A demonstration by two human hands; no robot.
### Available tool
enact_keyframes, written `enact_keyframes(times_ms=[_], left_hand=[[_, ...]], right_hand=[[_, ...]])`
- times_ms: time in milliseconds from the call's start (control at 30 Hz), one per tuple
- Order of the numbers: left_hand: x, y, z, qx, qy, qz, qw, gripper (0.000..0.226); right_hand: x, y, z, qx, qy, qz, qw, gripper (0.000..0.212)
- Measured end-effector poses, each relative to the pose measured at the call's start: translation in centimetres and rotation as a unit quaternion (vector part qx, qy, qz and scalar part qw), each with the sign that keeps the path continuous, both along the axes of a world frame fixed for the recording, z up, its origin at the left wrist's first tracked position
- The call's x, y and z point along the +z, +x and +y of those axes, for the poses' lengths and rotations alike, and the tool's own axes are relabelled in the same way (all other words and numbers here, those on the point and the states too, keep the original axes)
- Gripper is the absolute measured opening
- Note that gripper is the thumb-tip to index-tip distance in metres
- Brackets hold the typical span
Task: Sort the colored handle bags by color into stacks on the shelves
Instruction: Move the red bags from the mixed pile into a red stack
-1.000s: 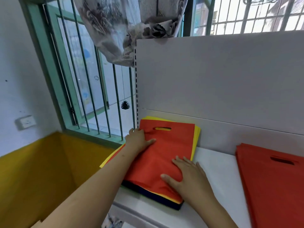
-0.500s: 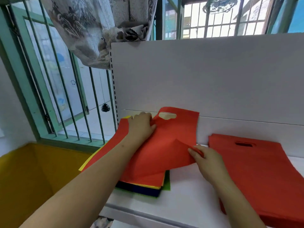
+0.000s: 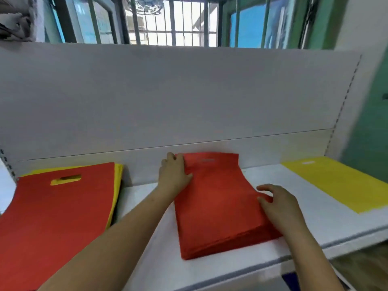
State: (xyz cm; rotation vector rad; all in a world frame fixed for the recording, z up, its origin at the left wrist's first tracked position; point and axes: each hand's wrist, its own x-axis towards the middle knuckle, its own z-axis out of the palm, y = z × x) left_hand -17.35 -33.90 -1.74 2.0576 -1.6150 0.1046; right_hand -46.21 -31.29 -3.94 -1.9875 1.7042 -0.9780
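Two hands are on the red stack (image 3: 218,198) in the middle of the shelf. Your left hand (image 3: 174,175) lies on its far left corner, fingers (image 3: 171,159) bent over the top edge beside the handle slot and thumb spread across the red fabric; whether those fingers pinch the top bag or merely press on it you cannot tell from this view. Your right hand (image 3: 277,204) sits at the right edge of the same stack, its fingers (image 3: 265,188) loosely arched and slightly apart, fingertips touching the top bag, nothing clamped in them. Both bare forearms reach in from the bottom of the picture.

The red stack is several bags thick, squared up, lying flat on the white shelf (image 3: 151,255) with its handle end close to the white back panel (image 3: 189,97). To its left, well apart, lies the mixed pile (image 3: 56,211): a red bag on top, yellow showing through its handle cut-out and along its top and right edges. To the right, near the shelf's end, a yellow bag (image 3: 336,181) lies flat with its handle slot toward the back panel. Above the panel you see window bars (image 3: 172,22) and green frames.
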Motion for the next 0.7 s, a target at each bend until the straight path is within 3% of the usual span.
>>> enact_keyframes(times_ms=[67,133,300,433,533,600,700], left_hand=[[-2.2,-0.5,-1.0,-0.005,0.035,-0.012,0.999,0.051],[-4.1,-0.5,-1.6,-0.017,0.056,0.022,0.998,0.052],[-5.4,-0.9,-2.0,-0.009,0.029,0.084,0.996,0.049],[-5.6,-1.2,-1.1,0.017,0.008,0.110,0.994,0.049],[-5.4,-1.2,-0.6,0.035,0.005,0.139,0.990,0.052],[-5.1,-1.0,-0.4,0.036,0.011,0.159,0.987,0.052],[-4.3,-0.6,-0.4,0.030,0.045,0.171,0.984,0.046]], right_hand=[[-2.4,-0.4,0.3,-0.025,0.005,0.003,1.000,0.027],[-4.0,-0.2,1.0,-0.044,-0.005,-0.051,0.998,0.029],[-3.6,0.1,2.0,-0.086,-0.026,-0.173,0.981,0.032],[-3.7,0.3,1.9,-0.013,-0.031,-0.024,0.999,0.049],[-3.7,0.0,1.5,0.039,-0.022,-0.020,0.999,0.060],[-3.7,-0.2,1.5,0.018,-0.013,-0.003,1.000,0.063],[-3.6,0.4,2.2,-0.074,-0.022,0.097,0.992,0.067]])
